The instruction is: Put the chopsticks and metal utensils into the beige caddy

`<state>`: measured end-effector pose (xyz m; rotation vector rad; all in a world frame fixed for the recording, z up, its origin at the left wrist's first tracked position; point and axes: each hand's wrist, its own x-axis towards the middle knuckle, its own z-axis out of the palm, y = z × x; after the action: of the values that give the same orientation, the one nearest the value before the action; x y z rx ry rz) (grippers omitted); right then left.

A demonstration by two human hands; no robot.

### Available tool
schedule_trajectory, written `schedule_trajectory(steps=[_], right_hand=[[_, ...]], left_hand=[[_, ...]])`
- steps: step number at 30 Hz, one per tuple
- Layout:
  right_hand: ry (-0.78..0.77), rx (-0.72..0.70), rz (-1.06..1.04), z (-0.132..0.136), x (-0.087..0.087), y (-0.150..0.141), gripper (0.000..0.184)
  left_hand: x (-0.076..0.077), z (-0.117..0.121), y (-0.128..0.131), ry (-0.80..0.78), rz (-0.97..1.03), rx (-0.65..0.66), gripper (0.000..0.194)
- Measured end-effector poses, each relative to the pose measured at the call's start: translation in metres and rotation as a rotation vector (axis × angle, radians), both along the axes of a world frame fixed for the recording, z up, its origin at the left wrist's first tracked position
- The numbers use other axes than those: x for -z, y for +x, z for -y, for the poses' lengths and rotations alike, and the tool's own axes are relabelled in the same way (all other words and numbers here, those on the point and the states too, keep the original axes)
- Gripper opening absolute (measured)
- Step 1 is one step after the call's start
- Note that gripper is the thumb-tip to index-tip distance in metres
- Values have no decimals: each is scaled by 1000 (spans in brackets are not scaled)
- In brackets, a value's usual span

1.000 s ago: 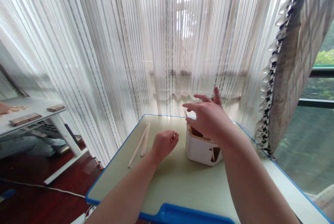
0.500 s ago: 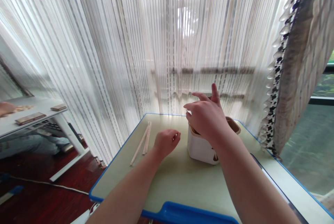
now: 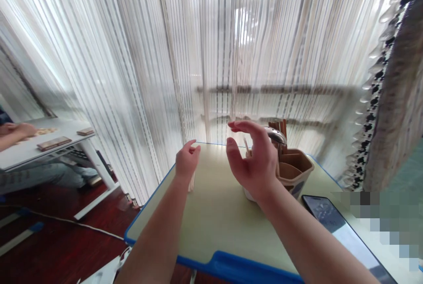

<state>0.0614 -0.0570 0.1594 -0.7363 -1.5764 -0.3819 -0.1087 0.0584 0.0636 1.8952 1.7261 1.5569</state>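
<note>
Pale wooden chopsticks (image 3: 191, 182) lie on the left part of the table, mostly covered by my left hand (image 3: 187, 159). Its fingers are loosely bent with a gap between them, and I see nothing held there. My right hand (image 3: 256, 156) hovers in front of the utensil holder (image 3: 302, 167), thumb and fingers apart in a curve, with nothing between them. The brown-rimmed holder has several compartments. A perforated metal skimmer (image 3: 276, 135) and brown chopsticks (image 3: 283, 128) stand in it. One thin pale stick (image 3: 246, 145) shows beside my right hand.
A phone (image 3: 343, 235) lies at the right of the blue-edged table (image 3: 218, 226). Sheer curtains (image 3: 148, 76) hang behind. At far left, another person's hands (image 3: 20, 133) rest over a white table (image 3: 69, 143) with small pieces and flat boxes.
My left hand has moved left and away, over the chopsticks. The right hand has turned and come down in front of the holder, uncovering the skimmer. The view has shifted, showing more phone.
</note>
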Motion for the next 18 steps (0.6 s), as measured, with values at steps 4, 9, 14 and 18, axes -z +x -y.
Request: schedule_trajectory(steps=[4,9,14,18], right_hand=[[-129,-169,-96,-20,32,-16,30],[-542,-152,121,-43,93,-39,24],[-719,-159,573,-55,146,-52,41],[-785,-198,728,-58,155,-51,45]], left_hand=[[8,-23,-47,-79,-138,-276,35],[23,-33,-55,-427,-289,-220,37],[29,-33,-46,-661,-460,-150,27],[28,-31,-44,-684,-498,-137,18]])
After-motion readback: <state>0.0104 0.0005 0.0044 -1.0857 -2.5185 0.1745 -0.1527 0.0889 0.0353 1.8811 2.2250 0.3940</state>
